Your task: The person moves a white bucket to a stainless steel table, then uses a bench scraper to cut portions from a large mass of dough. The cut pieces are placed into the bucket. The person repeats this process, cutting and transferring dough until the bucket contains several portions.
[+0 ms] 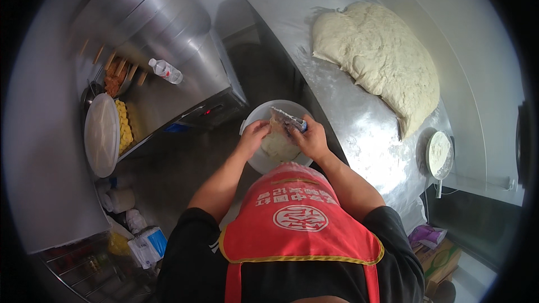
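My right hand (311,136) grips a dough scraper (288,120) with a blue edge along its grip, above a white plastic bucket (276,104). White dough or flour residue clings along the scraper's blade. On the other side, my left hand (254,135) has its fingers bent in at the blade's left end; whether they pinch anything is too small to tell. Pale dough (280,149) lies in the bottom of the bucket, partly covered by the hands and scraper. The bucket stands right in front of my red apron (303,244).
A large mound of dough (374,50) rests on the floured steel table (358,134) at right, near a flour-filled handled strainer (438,155). On the left counter (198,75) are a plastic bottle (167,71), a white oval lid (101,134) and yellow pieces (123,126).
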Demonstrator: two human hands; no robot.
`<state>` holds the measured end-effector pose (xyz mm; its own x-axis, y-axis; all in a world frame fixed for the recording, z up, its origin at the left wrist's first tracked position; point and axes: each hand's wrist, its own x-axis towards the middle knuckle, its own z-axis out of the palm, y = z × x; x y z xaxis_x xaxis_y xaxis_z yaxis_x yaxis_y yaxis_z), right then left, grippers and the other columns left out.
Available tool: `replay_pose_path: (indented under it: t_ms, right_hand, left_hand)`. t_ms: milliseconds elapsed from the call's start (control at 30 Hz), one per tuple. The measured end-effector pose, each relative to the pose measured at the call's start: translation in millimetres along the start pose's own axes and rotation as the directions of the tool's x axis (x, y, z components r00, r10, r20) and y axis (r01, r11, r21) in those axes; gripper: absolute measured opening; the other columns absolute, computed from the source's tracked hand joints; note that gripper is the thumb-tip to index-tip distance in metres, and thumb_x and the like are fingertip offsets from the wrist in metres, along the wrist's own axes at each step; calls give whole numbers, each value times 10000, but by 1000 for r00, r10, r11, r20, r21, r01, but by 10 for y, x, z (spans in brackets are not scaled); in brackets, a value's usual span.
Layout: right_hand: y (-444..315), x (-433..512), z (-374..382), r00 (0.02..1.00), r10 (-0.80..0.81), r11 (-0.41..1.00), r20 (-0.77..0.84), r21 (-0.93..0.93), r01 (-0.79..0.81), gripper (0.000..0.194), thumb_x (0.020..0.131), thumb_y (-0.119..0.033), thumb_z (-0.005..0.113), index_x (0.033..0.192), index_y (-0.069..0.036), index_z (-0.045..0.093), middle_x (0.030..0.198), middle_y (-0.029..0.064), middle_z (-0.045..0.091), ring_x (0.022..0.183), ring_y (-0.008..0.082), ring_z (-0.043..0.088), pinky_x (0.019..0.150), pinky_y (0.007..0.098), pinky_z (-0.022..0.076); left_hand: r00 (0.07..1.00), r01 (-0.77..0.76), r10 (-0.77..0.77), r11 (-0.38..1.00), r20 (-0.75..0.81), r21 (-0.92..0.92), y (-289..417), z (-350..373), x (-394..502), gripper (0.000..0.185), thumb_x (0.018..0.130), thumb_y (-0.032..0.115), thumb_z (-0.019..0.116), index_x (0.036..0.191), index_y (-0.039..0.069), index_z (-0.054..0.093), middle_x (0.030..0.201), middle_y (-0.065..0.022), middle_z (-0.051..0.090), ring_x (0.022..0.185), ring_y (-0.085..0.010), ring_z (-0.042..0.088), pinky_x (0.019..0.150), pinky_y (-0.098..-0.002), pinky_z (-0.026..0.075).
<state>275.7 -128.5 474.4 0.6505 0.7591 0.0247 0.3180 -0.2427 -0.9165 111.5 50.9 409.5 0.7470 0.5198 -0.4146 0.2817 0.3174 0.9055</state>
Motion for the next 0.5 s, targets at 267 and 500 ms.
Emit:
replay_pose_path:
  t_ms: [267, 500]
  right_hand:
    - [-48, -78, 53, 999, 34, 999, 30, 34, -35, 250, 906, -219, 786, 952, -12, 654, 771, 228, 697, 703, 403, 704, 646, 446, 541]
    - [48, -129, -21, 999, 13, 1000, -43, -26, -14, 208, 905, -168, 783, 953, -2, 666, 744, 137, 687, 664, 176, 625, 643, 371, 528]
  left_hand:
    - [973, -222, 222, 975, 56, 4, 79, 53, 83, 195, 1072, 161, 668, 1146, -5, 737, 1032, -1, 725, 970, -79, 633, 897, -267, 505]
    - [995, -103, 102, 982, 13, 156, -239, -72, 139, 201, 1055, 170, 700, 1151, -2, 739, 1022, -15, 736, 943, -86, 648, 861, -262, 515]
